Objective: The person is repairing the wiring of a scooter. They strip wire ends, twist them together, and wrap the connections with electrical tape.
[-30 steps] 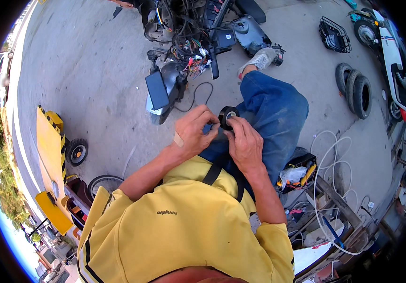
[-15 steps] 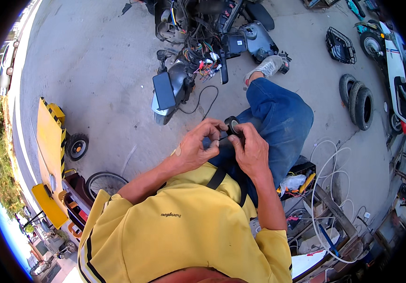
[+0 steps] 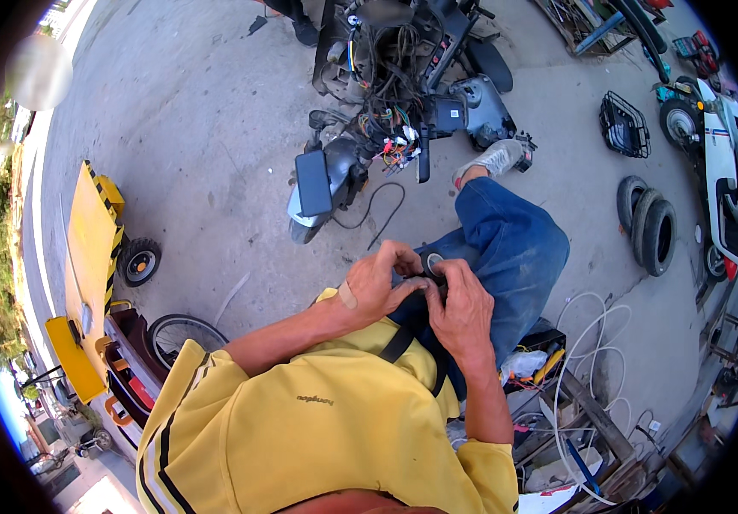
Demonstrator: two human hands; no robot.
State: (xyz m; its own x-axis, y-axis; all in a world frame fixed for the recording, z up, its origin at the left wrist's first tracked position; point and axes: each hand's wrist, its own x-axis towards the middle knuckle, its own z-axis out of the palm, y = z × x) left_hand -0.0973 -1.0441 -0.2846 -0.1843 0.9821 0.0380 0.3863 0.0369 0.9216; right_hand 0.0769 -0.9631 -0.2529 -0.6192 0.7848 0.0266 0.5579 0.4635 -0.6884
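Observation:
A small roll of black tape [image 3: 432, 263] is held over my lap, its round hole facing up. My right hand [image 3: 461, 307] grips it between thumb and fingers. My left hand [image 3: 379, 281] is closed in a pinch against the roll's left side, thumb tip near the right thumb; what lies between its fingers is hidden. A black cable [image 3: 401, 203] loops on the ground beyond the left hand, its near end close to that hand. Farther off stands a stripped electric scooter [image 3: 360, 154] with bundled, coloured wires and white connectors [image 3: 403, 137] exposed.
A dark phone-like slab [image 3: 313, 183] rests on the scooter's front. Tyres [image 3: 660, 237] and a black wire basket [image 3: 624, 125] lie to the right. Coiled white tubing [image 3: 557, 385] and an open toolbox [image 3: 549, 343] are near my right elbow. A yellow cart [image 3: 90, 248] stands left.
My hands have come closer together around the tape roll, the left thumb now meeting the right. The view has shifted, so the scooter sits slightly lower and farther right.

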